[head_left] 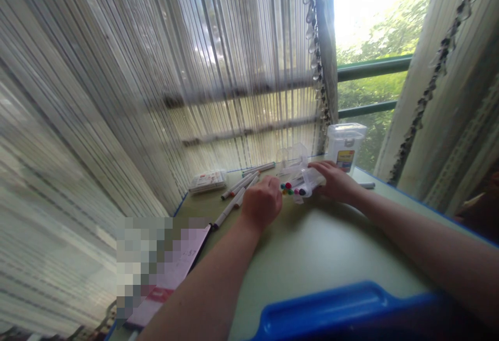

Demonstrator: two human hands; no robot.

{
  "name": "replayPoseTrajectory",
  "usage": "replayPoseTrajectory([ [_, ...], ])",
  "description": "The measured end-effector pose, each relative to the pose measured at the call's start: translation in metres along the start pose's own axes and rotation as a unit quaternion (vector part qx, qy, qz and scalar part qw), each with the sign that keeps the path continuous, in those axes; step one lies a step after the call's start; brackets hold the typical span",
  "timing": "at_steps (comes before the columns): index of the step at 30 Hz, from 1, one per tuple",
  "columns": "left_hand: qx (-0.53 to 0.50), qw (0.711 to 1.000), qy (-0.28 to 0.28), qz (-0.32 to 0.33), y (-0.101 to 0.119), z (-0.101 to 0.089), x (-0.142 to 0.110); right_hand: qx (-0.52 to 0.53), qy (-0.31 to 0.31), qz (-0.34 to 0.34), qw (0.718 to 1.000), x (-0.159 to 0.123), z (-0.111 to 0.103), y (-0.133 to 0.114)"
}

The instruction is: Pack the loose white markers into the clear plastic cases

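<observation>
My right hand (334, 181) is wrapped round the side of a clear plastic case (312, 179) lying on its side on the table. Several markers with coloured end caps (289, 189) show at the case's near opening, in red, green, pink and dark blue among others. Right beside those caps, my left hand (263, 200) is closed, its fingers curled; its fingertips and whatever they grip are hidden from me. To its left lie several loose white markers (234, 199), some crossing each other. Behind the case stands an open clear lid-like part (292, 155).
An upright clear plastic box (345, 146) with a yellow label stands at the back right, a white marker (366, 185) near its foot. A flat pack (208, 181) lies back left, a phone-like device (183, 258) front left. A blue chair back (331, 304) borders the near edge; string curtains (234, 60) hang behind.
</observation>
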State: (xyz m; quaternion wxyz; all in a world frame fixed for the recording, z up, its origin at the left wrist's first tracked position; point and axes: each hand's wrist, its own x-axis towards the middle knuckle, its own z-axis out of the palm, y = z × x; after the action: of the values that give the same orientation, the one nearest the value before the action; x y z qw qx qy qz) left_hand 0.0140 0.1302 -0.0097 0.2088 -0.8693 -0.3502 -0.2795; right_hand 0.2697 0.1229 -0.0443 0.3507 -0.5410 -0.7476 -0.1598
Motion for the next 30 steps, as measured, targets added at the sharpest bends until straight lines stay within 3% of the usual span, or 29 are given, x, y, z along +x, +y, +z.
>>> replayPoseTrajectory([
  [7, 0.013, 0.999, -0.03, -0.022, 0.0, -0.001, 0.002, 0.008, 0.001, 0.003, 1.0, 0.0, -0.002, -0.002],
  [11, 0.026, 0.995, -0.066, -0.069, -0.001, 0.002, 0.003, 0.006, -0.002, 0.008, 1.0, -0.001, -0.001, -0.002],
  [18, 0.066, 0.965, -0.192, -0.167, -0.01, 0.007, 0.003, -0.001, -0.005, 0.004, 1.0, 0.0, 0.0, 0.001],
  [26, 0.041, 0.956, -0.246, -0.154, -0.006, 0.006, 0.004, 0.002, 0.002, -0.016, 1.0, 0.0, 0.0, 0.0],
  [30, 0.048, 0.961, -0.228, -0.148, -0.005, 0.006, 0.004, -0.001, 0.002, -0.012, 1.0, 0.0, -0.001, 0.0],
])
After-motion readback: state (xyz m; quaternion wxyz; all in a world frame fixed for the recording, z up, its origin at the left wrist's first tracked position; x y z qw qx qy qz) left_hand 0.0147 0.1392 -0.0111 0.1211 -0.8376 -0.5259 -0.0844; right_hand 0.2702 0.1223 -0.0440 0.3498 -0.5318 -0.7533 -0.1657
